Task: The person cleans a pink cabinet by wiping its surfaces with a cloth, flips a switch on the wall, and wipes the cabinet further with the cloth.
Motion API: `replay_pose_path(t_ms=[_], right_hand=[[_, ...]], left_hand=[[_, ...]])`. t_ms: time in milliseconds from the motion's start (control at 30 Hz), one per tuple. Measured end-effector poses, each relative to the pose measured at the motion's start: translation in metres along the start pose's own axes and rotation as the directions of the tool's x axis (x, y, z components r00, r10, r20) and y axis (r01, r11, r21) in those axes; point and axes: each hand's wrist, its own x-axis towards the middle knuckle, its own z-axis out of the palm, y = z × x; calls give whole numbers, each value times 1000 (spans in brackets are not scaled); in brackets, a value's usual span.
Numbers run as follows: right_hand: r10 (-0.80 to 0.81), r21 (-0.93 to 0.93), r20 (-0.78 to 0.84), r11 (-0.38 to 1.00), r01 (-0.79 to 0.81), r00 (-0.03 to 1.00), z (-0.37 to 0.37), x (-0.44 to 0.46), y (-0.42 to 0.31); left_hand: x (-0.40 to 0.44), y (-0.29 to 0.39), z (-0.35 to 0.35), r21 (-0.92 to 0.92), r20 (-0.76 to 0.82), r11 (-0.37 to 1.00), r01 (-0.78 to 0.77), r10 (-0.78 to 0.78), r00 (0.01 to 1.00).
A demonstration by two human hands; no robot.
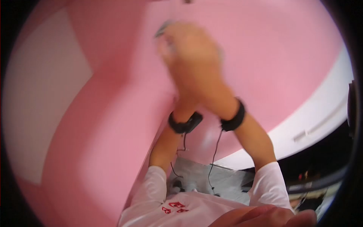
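A grey object (163, 29) juts upper-left from 2 overlapping hands (194, 45), their grip too blurred to tell.

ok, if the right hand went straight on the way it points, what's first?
Probably the pink surface beyond the right hand; motion blur and unclear depth leave that uncertain.

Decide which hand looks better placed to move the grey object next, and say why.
Probably the right hand: it lies in front, close to the grey object, while the left hand is largely covered. Blur hides which hand grips it.
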Motion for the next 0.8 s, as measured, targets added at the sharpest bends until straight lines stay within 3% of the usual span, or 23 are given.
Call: replay_pose_path(t_ms=[33,67,133,267,333,400,467,567,600,633,700,733,800], right_hand=[[123,15,128,992,-126,984,-8,-2,-8],[141,-52,91,989,-137,986,-16,-6,-6],[134,116,102,983,-145,986,-29,-11,-6],[315,23,113,947,-320,942,-52,-1,-3],[342,37,-45,939,-341,939,-93,3,4],[444,91,-156,896,-435,882,-129,1,24],[623,196,-175,781,-593,763,-186,-30,81],[729,259,-270,684,-682,629,-243,-28,107],[710,239,-305,702,-671,634,-258,-35,119],[714,246,-284,699,-672,640,-269,-45,128],[744,303,-332,666,-682,579,-285,-63,145],[833,391,-262,553,-736,486,-294,-75,152],[866,467,-219,498,-731,450,-317,-100,160]], left_hand=[[-7,-2,-3,-19,19,999,39,-39,999],[-14,-2,-5,-22,45,998,62,-61,997],[-24,-3,-7,22,100,998,64,-66,993],[4,5,-7,155,220,976,-156,120,968],[12,31,16,151,278,951,-270,221,935],[22,62,49,103,321,924,-368,319,892],[2,91,125,7,359,934,-358,332,873],[4,125,177,-105,405,922,-373,382,830],[1,134,191,-151,444,903,-402,426,789],[-5,141,202,-193,477,884,-425,463,747],[-21,145,220,-152,476,890,-430,447,757],[-29,146,227,-177,494,881,-439,465,734],[-45,151,242,-259,565,881,-395,470,678]])
